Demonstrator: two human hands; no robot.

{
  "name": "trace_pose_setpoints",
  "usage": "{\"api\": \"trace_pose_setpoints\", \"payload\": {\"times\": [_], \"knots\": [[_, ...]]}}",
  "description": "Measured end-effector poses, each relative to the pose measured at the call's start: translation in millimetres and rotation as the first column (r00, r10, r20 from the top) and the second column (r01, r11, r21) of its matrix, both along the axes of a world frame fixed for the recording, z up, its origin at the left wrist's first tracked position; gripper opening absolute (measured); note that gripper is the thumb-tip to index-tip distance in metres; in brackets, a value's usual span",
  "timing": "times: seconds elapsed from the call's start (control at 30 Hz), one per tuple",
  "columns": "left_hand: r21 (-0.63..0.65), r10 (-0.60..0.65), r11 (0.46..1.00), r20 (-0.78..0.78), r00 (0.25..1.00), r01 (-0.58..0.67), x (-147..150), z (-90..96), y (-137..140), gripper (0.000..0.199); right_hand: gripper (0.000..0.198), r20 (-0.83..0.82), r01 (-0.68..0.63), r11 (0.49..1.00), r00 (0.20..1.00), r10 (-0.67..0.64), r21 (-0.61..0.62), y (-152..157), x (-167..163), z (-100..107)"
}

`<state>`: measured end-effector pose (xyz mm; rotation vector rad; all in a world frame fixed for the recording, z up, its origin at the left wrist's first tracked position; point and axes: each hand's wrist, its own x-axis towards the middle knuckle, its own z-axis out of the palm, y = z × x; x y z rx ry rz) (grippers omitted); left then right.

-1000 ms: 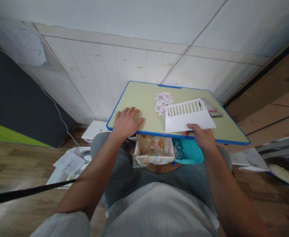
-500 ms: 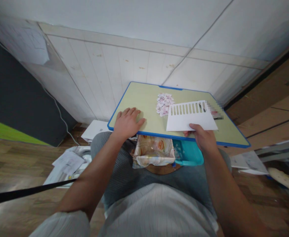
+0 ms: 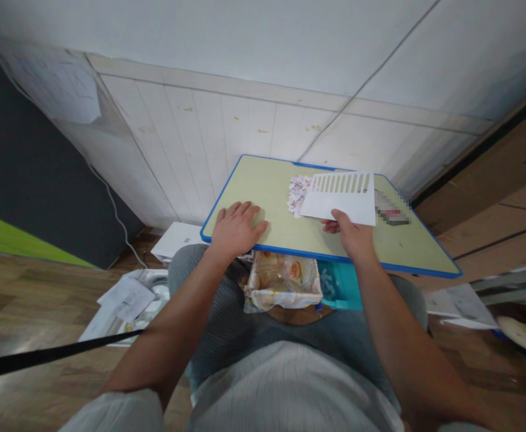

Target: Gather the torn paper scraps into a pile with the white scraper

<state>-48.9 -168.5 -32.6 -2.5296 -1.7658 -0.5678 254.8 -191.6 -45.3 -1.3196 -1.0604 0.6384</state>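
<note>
Pinched in R hand [image 3: 352, 234], above R-of-centre part of rectangular, pale-green, blue-rimmed tabletop [image 3: 267, 180]: long-slotted flat white card [image 3: 337, 205], slots twd tabletop's far edge. Thumb on top, other fingers curled underneath, nr card's near edge. Overlapped in view by card's L end: pile of small pink-and-white paper scraps [image 3: 296, 197], mid-tabletop, twd far edge; can't tell if touching. Palm-down at tabletop's near L: L hand [image 3: 236, 230], fingers spread.

Re writing: on tabletop's R side, flat pixelated item w/ reddish patch [image 3: 393, 211], any lettering blurred out. L of tabletop, lower down, small dark mark on white rectangular box [image 3: 177, 241], too small to read. Further L and below tabletop, loose white printed sheets [image 3: 125, 298], print illegible.

Edges: far one close to white plank-panelled wall [image 3: 173, 144]; near one above cream orange-print lined box [image 3: 285, 298] and, to its R, teal plastic bin [image 3: 346, 301], both partly under tabletop. Open room on tabletop b/w both hands, also beyond L hand twd far L corner, plus near R corner past R hand.
</note>
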Motion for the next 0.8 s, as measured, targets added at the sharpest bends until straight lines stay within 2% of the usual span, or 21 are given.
{"api": "trace_pose_setpoints", "payload": {"times": [0.3, 0.53, 0.8], "knots": [[-0.013, 0.007, 1.0, -0.015, 1.0, -0.007, 0.9, 3.0, -1.4, 0.049, 0.034, -0.069, -0.001, 1.0, 0.998, 0.001, -0.01, -5.8, 4.3, -0.9], [0.001, 0.004, 1.0, -0.007, 1.0, -0.004, -0.3, 0.8, -0.4, 0.049, 0.039, -0.019, -0.047, 0.998, 0.999, 0.046, -0.031, -4.3, 4.2, -2.0], [-0.006, 0.007, 1.0, -0.002, 1.0, -0.007, 0.2, 3.0, -1.4, 0.048, 0.028, -0.05, 0.051, 0.999, 0.997, -0.051, -0.01, -6.1, 5.9, -2.0]]}}
